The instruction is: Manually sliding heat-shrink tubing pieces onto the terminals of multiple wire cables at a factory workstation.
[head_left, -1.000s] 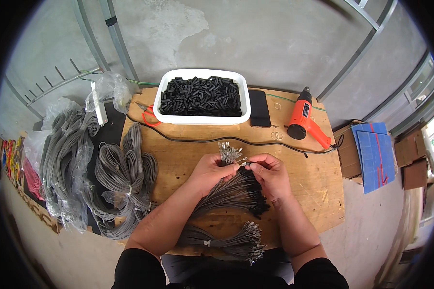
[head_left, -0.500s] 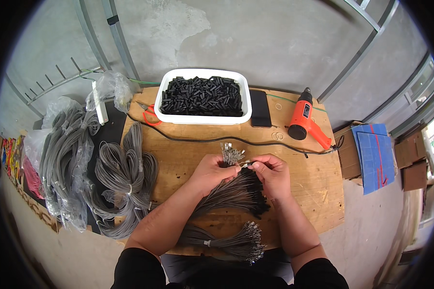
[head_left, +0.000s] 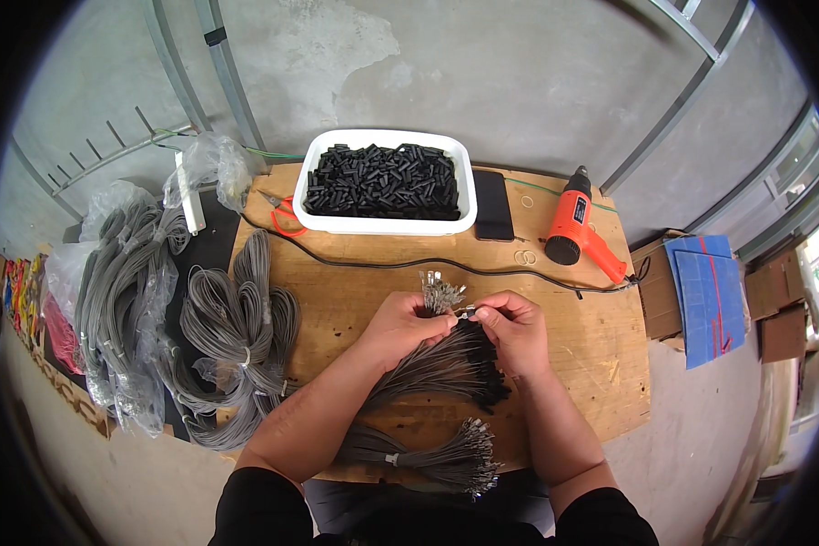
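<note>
My left hand [head_left: 399, 329] is closed around grey wires whose metal terminals [head_left: 442, 293] stick up above the fingers. Between the two hands, close together, a wire end with a pale tip [head_left: 455, 318] shows at the left fingertips. My right hand [head_left: 516, 335] pinches a short black sleeve [head_left: 470, 311] by that tip; the fingers partly hide it. Under both hands a fan of grey wires [head_left: 428, 370] with black ends [head_left: 493, 387] lies on the table. Nearer me is a tied wire bundle [head_left: 428, 455] with bare metal terminals.
A white tub [head_left: 387, 227] of black sleeves stands at the back, beside a black phone [head_left: 494, 207]. An orange heat gun [head_left: 571, 223] lies right, its black cord [head_left: 409, 263] crossing the table. Red-handled pliers [head_left: 285, 218] and coiled grey wires [head_left: 237, 318] are at left.
Both hands keep nearly the same place and grip. Only the small pieces between the fingertips have shifted slightly.
</note>
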`<action>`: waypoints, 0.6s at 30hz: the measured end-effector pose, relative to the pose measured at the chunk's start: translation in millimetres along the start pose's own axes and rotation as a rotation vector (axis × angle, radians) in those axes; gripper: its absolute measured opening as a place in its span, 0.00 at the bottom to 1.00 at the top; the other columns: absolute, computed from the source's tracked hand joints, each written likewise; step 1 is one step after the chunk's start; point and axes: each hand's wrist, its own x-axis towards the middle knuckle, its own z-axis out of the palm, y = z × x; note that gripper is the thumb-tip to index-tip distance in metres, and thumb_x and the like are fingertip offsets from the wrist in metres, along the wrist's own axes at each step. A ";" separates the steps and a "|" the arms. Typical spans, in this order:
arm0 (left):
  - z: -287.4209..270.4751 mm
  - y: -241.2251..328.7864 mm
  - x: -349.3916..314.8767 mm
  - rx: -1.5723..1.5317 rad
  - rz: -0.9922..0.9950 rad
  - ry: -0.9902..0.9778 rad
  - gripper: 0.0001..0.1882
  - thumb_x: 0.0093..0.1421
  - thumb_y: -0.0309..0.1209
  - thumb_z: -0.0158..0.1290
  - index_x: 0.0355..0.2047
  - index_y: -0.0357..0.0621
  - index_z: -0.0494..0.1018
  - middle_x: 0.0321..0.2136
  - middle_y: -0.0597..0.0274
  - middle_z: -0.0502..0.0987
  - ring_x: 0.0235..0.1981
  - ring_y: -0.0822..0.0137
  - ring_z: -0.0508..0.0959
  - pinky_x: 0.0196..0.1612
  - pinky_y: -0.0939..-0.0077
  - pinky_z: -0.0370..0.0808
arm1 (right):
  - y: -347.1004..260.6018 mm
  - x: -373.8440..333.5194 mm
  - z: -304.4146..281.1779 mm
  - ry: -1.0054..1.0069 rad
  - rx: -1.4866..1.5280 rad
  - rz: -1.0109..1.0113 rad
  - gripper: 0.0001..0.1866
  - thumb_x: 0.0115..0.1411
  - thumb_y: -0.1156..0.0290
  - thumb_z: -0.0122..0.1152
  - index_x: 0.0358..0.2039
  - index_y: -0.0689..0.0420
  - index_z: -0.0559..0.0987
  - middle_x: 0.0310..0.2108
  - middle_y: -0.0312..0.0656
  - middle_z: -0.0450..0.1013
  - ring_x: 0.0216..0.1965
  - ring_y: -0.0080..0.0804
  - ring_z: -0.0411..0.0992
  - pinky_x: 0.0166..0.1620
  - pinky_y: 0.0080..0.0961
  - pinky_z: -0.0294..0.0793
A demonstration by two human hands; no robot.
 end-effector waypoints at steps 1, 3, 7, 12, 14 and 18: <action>-0.4 -0.3 -0.1 0.000 0.001 0.001 0.06 0.58 0.26 0.61 0.33 0.36 0.77 0.24 0.66 0.77 0.23 0.79 0.72 0.27 0.84 0.67 | 0.0 -0.2 0.7 -0.004 -0.010 -0.002 0.04 0.61 0.81 0.61 0.38 0.63 0.79 0.29 0.40 0.79 0.20 0.12 0.61 0.22 0.11 0.58; -3.8 -3.7 1.6 -0.001 0.002 -0.005 0.06 0.58 0.26 0.61 0.33 0.35 0.78 0.24 0.65 0.77 0.23 0.78 0.72 0.27 0.84 0.68 | 1.4 0.4 1.7 -0.008 -0.020 -0.002 0.04 0.61 0.81 0.61 0.38 0.63 0.79 0.29 0.40 0.79 0.19 0.12 0.61 0.22 0.11 0.58; -1.6 -3.1 1.8 0.011 0.002 -0.010 0.08 0.59 0.27 0.61 0.35 0.35 0.78 0.25 0.64 0.78 0.24 0.77 0.74 0.28 0.83 0.70 | -1.2 -0.8 1.4 -0.011 -0.039 -0.008 0.03 0.61 0.80 0.62 0.37 0.62 0.79 0.28 0.39 0.78 0.19 0.12 0.60 0.22 0.12 0.57; -2.7 -2.4 1.6 -0.079 -0.035 -0.004 0.07 0.59 0.27 0.61 0.35 0.34 0.78 0.26 0.63 0.79 0.24 0.77 0.74 0.29 0.83 0.71 | -0.2 2.0 -1.6 0.010 -0.030 -0.012 0.03 0.61 0.79 0.63 0.36 0.61 0.78 0.27 0.37 0.77 0.19 0.11 0.59 0.22 0.12 0.56; -4.4 -3.4 2.1 -0.083 -0.038 0.002 0.07 0.59 0.26 0.61 0.34 0.34 0.78 0.26 0.63 0.79 0.25 0.76 0.74 0.29 0.82 0.71 | 0.5 3.3 -4.5 -0.025 0.004 0.024 0.04 0.63 0.75 0.62 0.36 0.61 0.77 0.27 0.37 0.76 0.19 0.13 0.59 0.22 0.12 0.56; -5.5 -2.7 2.5 -0.030 -0.034 -0.028 0.06 0.58 0.24 0.60 0.34 0.33 0.77 0.27 0.61 0.78 0.25 0.74 0.75 0.31 0.80 0.72 | -6.7 4.2 -7.2 -0.057 0.228 0.184 0.06 0.65 0.71 0.60 0.36 0.61 0.77 0.27 0.38 0.76 0.18 0.15 0.59 0.21 0.12 0.56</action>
